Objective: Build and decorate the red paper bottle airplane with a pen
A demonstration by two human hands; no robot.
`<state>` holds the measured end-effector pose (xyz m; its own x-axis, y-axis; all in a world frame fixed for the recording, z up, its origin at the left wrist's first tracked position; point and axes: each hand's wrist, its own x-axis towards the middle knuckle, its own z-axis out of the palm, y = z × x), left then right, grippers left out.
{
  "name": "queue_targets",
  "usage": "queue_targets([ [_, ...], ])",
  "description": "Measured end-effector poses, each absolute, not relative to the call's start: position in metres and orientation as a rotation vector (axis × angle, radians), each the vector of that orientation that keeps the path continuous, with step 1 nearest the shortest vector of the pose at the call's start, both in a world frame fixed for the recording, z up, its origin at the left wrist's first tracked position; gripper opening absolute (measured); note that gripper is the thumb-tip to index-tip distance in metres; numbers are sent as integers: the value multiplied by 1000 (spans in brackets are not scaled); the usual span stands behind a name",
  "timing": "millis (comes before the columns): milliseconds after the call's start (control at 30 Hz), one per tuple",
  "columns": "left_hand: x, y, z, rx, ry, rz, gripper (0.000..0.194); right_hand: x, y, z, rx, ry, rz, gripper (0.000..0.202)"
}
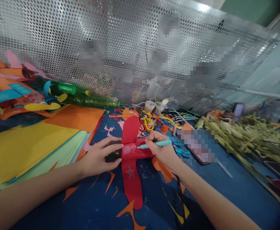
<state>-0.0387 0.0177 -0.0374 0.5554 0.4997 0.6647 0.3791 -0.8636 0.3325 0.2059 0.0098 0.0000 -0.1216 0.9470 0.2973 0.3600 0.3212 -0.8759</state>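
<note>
A toy plane made of a dark bottle [117, 154] wrapped in red paper lies in front of me. One red wing [131, 129] points away from me; the other wing [133, 190], bearing a pale star, points toward me. My left hand [104, 156] holds the bottle's left end, thumb and fingertips at the edge of the red wrap. In my right hand [162, 147] is a light blue pen [143, 146], its tip at whitish marks on the red body. The fingers of that hand are closed round the pen and partly cover the plane's right end.
Coloured paper sheets [30, 145] are stacked at left, below other bottle planes [22, 95]. Paper scraps [148, 123] litter the blue table [97, 204]. A phone [195, 147] and dried husks [247, 137] lie at right. A perforated metal panel [128, 41] stands behind.
</note>
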Motion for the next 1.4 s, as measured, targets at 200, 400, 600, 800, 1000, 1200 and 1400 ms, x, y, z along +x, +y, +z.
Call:
queue_targets([
  [200,-38,18,-36,2658,765,1190,36,205,9,4,-1182,-1631,849,25],
  [400,-38,19,-38,2667,778,1197,37,201,4,13,-1031,-1550,986,25],
  [600,-38,17,-39,2677,774,1216,36,200,3,11,-1094,-1689,1007,13],
  [800,-39,17,-37,2683,776,1207,36,200,2,8,-1134,-1780,905,18],
  [1000,-38,17,-36,2673,758,1212,37,199,3,6,-1132,-1756,930,20],
  [1200,-39,17,-36,2670,786,1220,35,199,5,5,-1133,-1767,923,21],
  [1400,-38,17,-37,2654,785,1193,37,199,3,5,-1142,-1749,949,19],
])
